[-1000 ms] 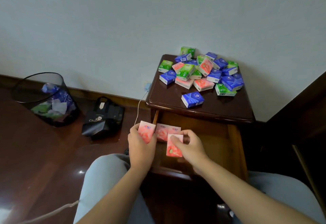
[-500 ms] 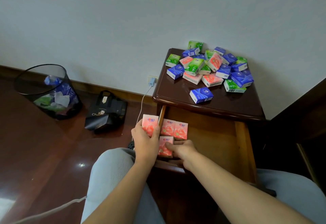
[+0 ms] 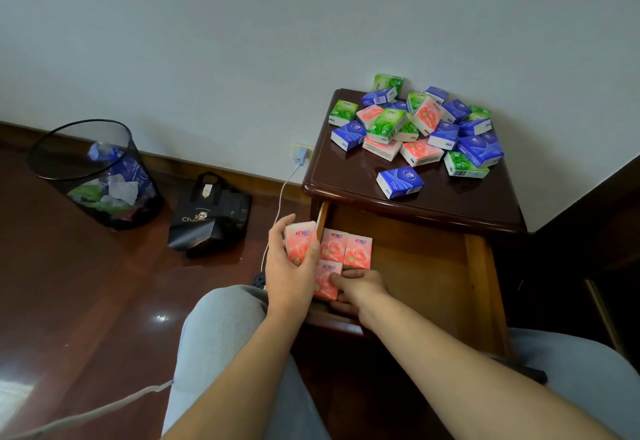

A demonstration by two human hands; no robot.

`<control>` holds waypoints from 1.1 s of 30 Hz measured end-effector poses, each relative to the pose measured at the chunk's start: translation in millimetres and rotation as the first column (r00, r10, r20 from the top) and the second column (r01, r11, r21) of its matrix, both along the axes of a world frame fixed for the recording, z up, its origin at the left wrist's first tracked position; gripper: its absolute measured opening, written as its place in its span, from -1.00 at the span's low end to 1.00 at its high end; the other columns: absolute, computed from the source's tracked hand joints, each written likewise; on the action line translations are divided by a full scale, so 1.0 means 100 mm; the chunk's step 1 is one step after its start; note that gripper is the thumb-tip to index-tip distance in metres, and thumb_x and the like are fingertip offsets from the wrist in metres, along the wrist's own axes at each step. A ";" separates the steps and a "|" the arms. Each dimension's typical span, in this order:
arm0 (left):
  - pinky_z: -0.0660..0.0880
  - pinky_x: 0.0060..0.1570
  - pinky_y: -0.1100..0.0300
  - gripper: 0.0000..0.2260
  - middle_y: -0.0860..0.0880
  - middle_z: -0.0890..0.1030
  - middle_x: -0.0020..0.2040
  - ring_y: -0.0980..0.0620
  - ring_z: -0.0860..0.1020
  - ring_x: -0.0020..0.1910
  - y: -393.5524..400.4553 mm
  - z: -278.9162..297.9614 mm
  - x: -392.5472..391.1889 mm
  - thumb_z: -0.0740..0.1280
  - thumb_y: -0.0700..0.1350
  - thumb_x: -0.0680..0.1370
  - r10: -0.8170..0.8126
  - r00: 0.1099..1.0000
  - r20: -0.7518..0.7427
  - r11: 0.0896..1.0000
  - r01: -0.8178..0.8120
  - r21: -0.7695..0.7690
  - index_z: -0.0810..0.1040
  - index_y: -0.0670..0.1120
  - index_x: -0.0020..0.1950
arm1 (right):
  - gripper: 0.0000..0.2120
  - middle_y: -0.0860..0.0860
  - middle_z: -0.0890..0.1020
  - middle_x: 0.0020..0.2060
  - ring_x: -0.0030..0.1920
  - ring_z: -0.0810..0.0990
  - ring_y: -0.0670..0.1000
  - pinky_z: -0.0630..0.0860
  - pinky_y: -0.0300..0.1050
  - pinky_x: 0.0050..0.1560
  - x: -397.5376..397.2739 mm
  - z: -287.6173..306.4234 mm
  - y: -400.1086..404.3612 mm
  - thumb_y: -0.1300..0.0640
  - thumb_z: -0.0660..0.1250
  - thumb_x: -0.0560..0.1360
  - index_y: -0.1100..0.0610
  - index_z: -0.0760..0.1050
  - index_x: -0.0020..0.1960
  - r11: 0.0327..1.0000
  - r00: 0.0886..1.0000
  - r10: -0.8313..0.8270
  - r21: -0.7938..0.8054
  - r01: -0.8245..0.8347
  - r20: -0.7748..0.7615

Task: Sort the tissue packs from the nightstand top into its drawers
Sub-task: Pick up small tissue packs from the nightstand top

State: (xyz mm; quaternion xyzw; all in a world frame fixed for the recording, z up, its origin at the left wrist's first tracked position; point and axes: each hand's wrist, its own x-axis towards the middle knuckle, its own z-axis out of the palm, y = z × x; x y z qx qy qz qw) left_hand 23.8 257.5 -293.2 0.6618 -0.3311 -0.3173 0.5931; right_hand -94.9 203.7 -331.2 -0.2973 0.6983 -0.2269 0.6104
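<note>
A dark wooden nightstand (image 3: 346, 176) carries a heap of several blue, green and pink tissue packs (image 3: 420, 124); one blue pack (image 3: 399, 181) lies apart near its front edge. Its top drawer (image 3: 429, 266) is pulled out. Two pink packs (image 3: 346, 249) lie side by side at the drawer's left. My left hand (image 3: 289, 276) grips a pink pack (image 3: 299, 243) just outside the drawer's left wall. My right hand (image 3: 360, 289) is down in the drawer's front left corner, its fingers curled on another pink pack (image 3: 325, 282) lying there.
A black mesh waste bin (image 3: 93, 172) with wrappers stands on the dark wooden floor at the left. A black bag (image 3: 211, 217) lies beside it. A white charger cable (image 3: 280, 197) hangs from the wall socket. Dark furniture (image 3: 595, 249) borders the nightstand's right side. My knees are below.
My right hand lowered its pink pack into the drawer's front left corner, below the two lying there. My left hand kept its pack beside the drawer. The view shifted left.
</note>
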 end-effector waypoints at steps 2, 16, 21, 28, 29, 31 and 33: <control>0.60 -0.18 0.36 -0.62 0.11 0.61 0.08 0.22 0.64 -0.01 0.00 -0.01 0.00 0.47 -0.02 0.59 -0.003 1.000 0.015 1.000 0.003 -0.001 0.40 0.30 0.28 | -0.76 0.15 0.69 0.02 -0.17 0.69 0.11 0.71 0.09 -0.23 -0.03 0.04 0.01 0.18 0.53 0.53 0.17 0.55 0.13 0.999 0.999 0.033 0.005 -0.033 -0.012; 0.64 -0.24 0.25 -0.95 0.21 0.68 -0.07 0.21 0.68 -0.09 -0.03 -0.08 -0.07 0.28 0.18 0.66 -0.136 0.984 0.111 0.978 0.116 0.172 0.48 0.32 0.11 | -0.07 -0.23 0.24 0.50 0.42 0.30 -0.14 0.44 -0.11 0.35 -0.41 0.48 -0.03 -0.21 0.57 0.38 -0.21 0.11 0.58 0.084 0.535 0.431 -0.558 -0.825 -0.726; 0.66 0.06 -0.03 -0.74 0.22 0.68 0.03 0.17 0.65 0.06 -0.03 -0.11 -0.09 0.27 0.27 0.63 -0.193 0.967 0.167 0.962 0.154 0.224 0.44 0.28 0.30 | -0.28 -0.23 0.36 0.34 0.32 0.35 -0.16 0.49 -0.13 0.26 -0.46 0.38 0.00 -0.21 0.50 0.41 -0.14 0.28 0.47 0.160 0.578 0.372 -0.563 -0.811 -0.726; 0.56 0.25 -0.11 -0.74 0.18 0.57 0.22 0.14 0.53 0.24 -0.07 -0.08 -0.12 0.21 0.12 0.67 -0.130 0.966 0.224 0.964 0.070 0.258 0.42 0.19 0.36 | -0.22 -0.14 0.38 0.33 0.35 0.40 -0.04 0.47 -0.07 0.31 -0.76 0.18 0.00 -0.15 0.56 0.36 -0.06 0.31 0.47 0.391 0.472 0.402 -0.319 -0.863 -0.785; 0.57 0.24 -0.10 -0.77 0.18 0.56 0.22 0.13 0.53 0.23 -0.07 -0.08 -0.13 0.22 0.12 0.67 -0.137 0.966 0.221 0.961 0.075 0.265 0.42 0.20 0.33 | -0.22 -0.13 0.38 0.33 0.36 0.40 -0.04 0.47 -0.08 0.32 -0.78 0.16 0.01 -0.12 0.58 0.36 -0.04 0.31 0.47 0.396 0.454 0.427 -0.289 -0.871 -0.782; 0.58 0.21 -0.09 -0.81 0.17 0.56 0.20 0.12 0.55 0.20 -0.07 -0.08 -0.13 0.22 0.13 0.67 -0.142 0.965 0.220 0.959 0.079 0.272 0.41 0.22 0.28 | -0.24 -0.10 0.37 0.32 0.35 0.42 -0.03 0.48 -0.10 0.30 -0.77 0.12 0.03 -0.08 0.59 0.36 0.00 0.34 0.46 0.400 0.433 0.453 -0.257 -0.880 -0.779; 0.59 0.19 -0.08 -0.84 0.18 0.56 0.18 0.13 0.55 0.18 -0.06 -0.07 -0.13 0.23 0.13 0.66 -0.140 0.966 0.219 0.959 0.077 0.273 0.41 0.23 0.24 | -0.26 -0.07 0.35 0.29 0.31 0.45 -0.01 0.51 -0.09 0.25 -0.74 0.10 0.05 -0.06 0.60 0.37 0.02 0.36 0.44 0.417 0.446 0.460 -0.257 -0.872 -0.768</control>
